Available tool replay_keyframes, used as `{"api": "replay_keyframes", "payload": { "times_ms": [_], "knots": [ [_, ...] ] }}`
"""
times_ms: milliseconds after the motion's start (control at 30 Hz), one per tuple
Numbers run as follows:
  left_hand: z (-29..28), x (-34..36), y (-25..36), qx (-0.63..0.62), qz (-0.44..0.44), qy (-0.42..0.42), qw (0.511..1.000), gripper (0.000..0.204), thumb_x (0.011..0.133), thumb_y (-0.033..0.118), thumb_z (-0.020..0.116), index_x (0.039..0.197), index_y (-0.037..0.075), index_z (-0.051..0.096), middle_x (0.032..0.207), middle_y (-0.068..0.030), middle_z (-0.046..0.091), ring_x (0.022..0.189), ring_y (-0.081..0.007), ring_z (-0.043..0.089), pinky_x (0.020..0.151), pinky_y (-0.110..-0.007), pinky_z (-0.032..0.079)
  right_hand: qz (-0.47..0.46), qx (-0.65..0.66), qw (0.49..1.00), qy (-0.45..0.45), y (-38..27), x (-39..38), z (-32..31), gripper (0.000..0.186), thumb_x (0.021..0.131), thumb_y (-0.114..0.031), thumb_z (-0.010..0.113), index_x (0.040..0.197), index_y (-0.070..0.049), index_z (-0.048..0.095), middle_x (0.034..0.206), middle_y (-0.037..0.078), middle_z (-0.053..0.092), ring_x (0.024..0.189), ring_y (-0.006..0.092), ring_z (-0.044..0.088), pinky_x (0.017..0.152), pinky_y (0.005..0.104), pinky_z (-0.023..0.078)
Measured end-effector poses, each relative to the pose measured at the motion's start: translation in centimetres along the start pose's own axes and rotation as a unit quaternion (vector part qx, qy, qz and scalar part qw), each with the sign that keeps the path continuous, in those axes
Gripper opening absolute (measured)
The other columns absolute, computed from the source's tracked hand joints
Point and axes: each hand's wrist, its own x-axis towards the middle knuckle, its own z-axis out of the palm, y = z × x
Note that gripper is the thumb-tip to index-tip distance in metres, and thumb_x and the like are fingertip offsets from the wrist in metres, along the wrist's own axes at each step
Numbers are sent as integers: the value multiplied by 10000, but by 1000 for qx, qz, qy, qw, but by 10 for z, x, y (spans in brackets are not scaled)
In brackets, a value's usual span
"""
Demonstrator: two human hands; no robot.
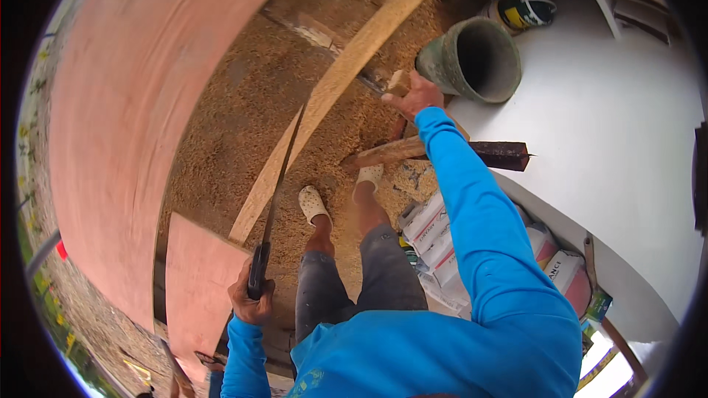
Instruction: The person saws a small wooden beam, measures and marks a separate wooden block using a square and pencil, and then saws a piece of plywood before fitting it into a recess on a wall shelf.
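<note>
My left hand [251, 299] is closed around the black handle [258, 271] of a handsaw [278, 180]. Its long, narrow blade points away from me and lies across a long, pale wooden plank [335, 85] in the picture. Farther off, to the right, my right hand [417, 97] grips a short block of wood [399, 82], its fingers partly hidden. That hand is close to a grey-green bucket [472, 59] tipped toward me.
Sawdust [243, 103] covers the floor around my light clogs [313, 203]. Large reddish plywood sheets [140, 103] stand on the left. A wooden post [391, 152] lies ahead of my feet. White sacks [439, 239] are piled at the right, below a white panel [612, 118]. A dark paint pail [525, 12] sits behind the bucket.
</note>
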Motion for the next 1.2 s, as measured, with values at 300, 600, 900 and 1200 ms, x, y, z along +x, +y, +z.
{"api": "replay_keyframes", "payload": {
  "times_ms": [300, 600, 900, 1200],
  "knots": [
    [-25, -33, -11, -18, 112, -20, 993, 507, 655, 84, 522, 1150, 123, 420, 834, -135, 580, 675, -289, 573, 616, -329, 455, -395, -200, 812, 379, -96, -64, -155, 140, 696, -171, 573, 778, -57, 571, 743, 104, 572, 703, 238, 545, 635, 325, 438],
    [-40, -105, -47, -13, 104, 103, 989, 451, 672, 172, 569, 1109, 137, 459, 696, -172, 555, 602, -352, 518, 539, -403, 404, -316, 222, 922, 35, -169, -142, -105, 207, 646, -122, 581, 790, -4, 490, 715, 72, 507, 658, 155, 486, 592, 295, 408],
    [-5, -246, -12, -66, -87, 328, 938, 444, 699, 140, 570, 1124, 116, 445, 758, -178, 565, 661, -322, 547, 577, -357, 439, -332, 45, 915, -224, -126, -126, 41, 253, 595, -94, 580, 831, -7, 551, 715, 74, 567, 650, 180, 541, 588, 302, 439],
    [123, -340, 5, -167, -279, 465, 824, 434, 673, 146, 586, 1084, 69, 471, 785, -178, 567, 699, -285, 561, 639, -326, 437, -317, -270, 751, -513, -153, -148, 36, 384, 555, -225, 688, 798, 49, 575, 722, 176, 590, 671, 267, 584, 599, 341, 458]
  ]
}}
